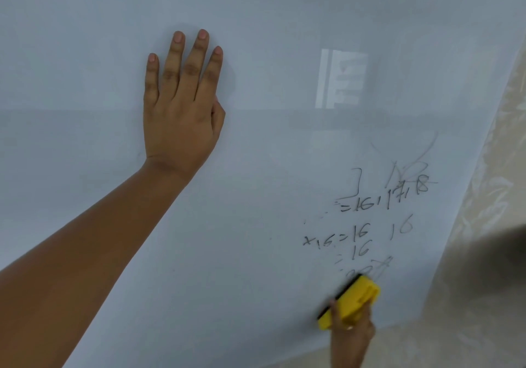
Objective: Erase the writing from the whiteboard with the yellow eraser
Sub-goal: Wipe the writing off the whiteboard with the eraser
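Head view, looking at a pale grey-blue whiteboard (pixel 270 154) filling nearly the whole frame. Left hand (pixel 182 106) in the upper left-centre, laid flat against the board, palm down, fingers straight and close together pointing up, thumb tucked at the right edge; holding nothing. Bare left forearm (pixel 94 242) running from the lower left corner up to that hand.

Yellow eraser (pixel 351 300) low in the frame, right of centre, tilted with its upper end leaning right, a dark felt strip along its upper-left side pressed to the board. Right hand (pixel 351 336) at the bottom edge just below, grip closed around the eraser's lower half, thumb on the left side, fingers wrapped over the yellow body; a ring visible on one finger.

Dark handwriting (pixel 370 225) in the lower right part of the board, directly above the eraser: rows of figures such as "=16, 17, 18", "x 15 = 16", "16", "= 16", with a bracket and fainter scribbled loops above. Lowest line of writing touching the eraser's top end and partly smeared.

Bright rectangular reflection (pixel 341 79) in the upper right-centre of the board. Cream patterned wall (pixel 484 254) along the right edge and lower right corner, with a dark blurred shape (pixel 501 256) at the right edge, unidentifiable.
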The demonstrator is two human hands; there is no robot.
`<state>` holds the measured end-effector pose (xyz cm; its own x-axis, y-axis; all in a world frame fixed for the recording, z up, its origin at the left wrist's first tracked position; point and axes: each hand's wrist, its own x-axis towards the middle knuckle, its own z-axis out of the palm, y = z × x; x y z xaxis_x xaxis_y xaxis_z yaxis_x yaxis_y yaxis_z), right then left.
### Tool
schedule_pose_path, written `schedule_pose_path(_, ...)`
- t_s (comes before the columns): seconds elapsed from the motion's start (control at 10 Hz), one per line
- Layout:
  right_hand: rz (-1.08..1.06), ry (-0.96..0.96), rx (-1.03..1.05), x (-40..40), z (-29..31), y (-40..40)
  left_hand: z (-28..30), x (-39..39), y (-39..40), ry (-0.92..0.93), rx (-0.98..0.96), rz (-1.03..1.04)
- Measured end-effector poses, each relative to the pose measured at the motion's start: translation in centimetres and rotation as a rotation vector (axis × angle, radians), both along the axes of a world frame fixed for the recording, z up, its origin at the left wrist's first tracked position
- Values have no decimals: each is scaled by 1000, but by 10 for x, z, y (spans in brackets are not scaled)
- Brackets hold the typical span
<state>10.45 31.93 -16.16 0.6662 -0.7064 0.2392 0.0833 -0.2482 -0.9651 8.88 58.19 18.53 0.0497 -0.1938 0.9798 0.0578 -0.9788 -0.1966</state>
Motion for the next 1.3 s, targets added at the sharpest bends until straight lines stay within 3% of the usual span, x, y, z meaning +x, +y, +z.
schedule_pose_path(0.1, -86, 76, 136, 21, 45, -37, -1, 1, 0, -6, -5, 3)
schedule_pose_path(0.2, -139, 8, 88, 37, 77, -36, 0, 2, 0, -5, 1, -2)
schedule_pose_path(0.3, -47, -27, -74, 15, 64, -4, -2, 2, 1, -3, -3, -5)
schedule_pose_path(0.4, 3, 54, -35, 0, 31, 2, -2, 2, 1, 6, -6, -19)
schedule_pose_path(0.5, -101, 165, 190, 19, 27, -21, -2, 2, -1, 10, -9, -25)
schedule_pose_path(0.6, -109, 141, 208, 26, 35, -7, -3, 3, -1, 0, -4, -24)
schedule_pose_path(0.7, 8, 72, 65, 11, 21, 23, -1, 3, 1, -5, 1, -22)
schedule_pose_path(0.8, -63, 153, 197, 10, 11, 11, -3, 2, 1, 0, 0, -33)
schedule_pose_path(0.9, -153, 172, 329, 26, 40, -16, -2, 3, 1, 7, 3, -27)
schedule_pose_path(1.1, -62, -29, 46, 21, 85, 27, -2, 4, 0, -2, -3, -20)
schedule_pose_path(1.2, -10, -21, 22, 1, 66, 34, -3, 2, 0, 16, -16, -31)
schedule_pose_path(1.3, -87, 52, 136, 14, 81, 3, -4, 0, -1, 13, -19, -26)
